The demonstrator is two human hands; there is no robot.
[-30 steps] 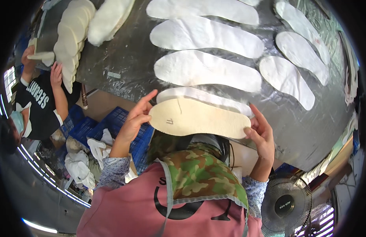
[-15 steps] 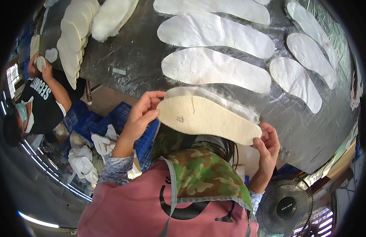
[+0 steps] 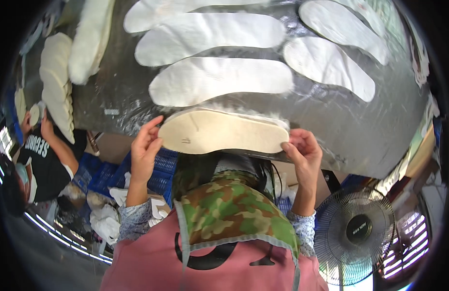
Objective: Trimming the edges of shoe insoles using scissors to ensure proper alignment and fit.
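Note:
A cream insole (image 3: pixel 224 133) lies lengthwise between my hands at the table's near edge. Beneath it, a white fleece-edged insole (image 3: pixel 270 120) shows along the far side. My left hand (image 3: pixel 145 154) is at the wide left end, thumb and fingertips against the rim. My right hand (image 3: pixel 306 153) pinches the narrower right end, its thumb on top. Just beyond, a white insole piece (image 3: pixel 219 80) lies flat with fluffy fibres round its edge. Further white insole pieces (image 3: pixel 210 36) lie in a row behind it.
More white pieces (image 3: pixel 331 65) lie to the right on the dark table (image 3: pixel 331 131). Far left are a fanned stack of cream insoles (image 3: pixel 55 77) and a fleecy pile (image 3: pixel 91 41). A co-worker (image 3: pixel 45 155) works there. Blue crates (image 3: pixel 105 177) and a fan (image 3: pixel 357 233) stand below.
The cream insole has been brought over the white one, which now shows less. Both hands stay at its ends. The view has shifted, so the table's pieces appear further left.

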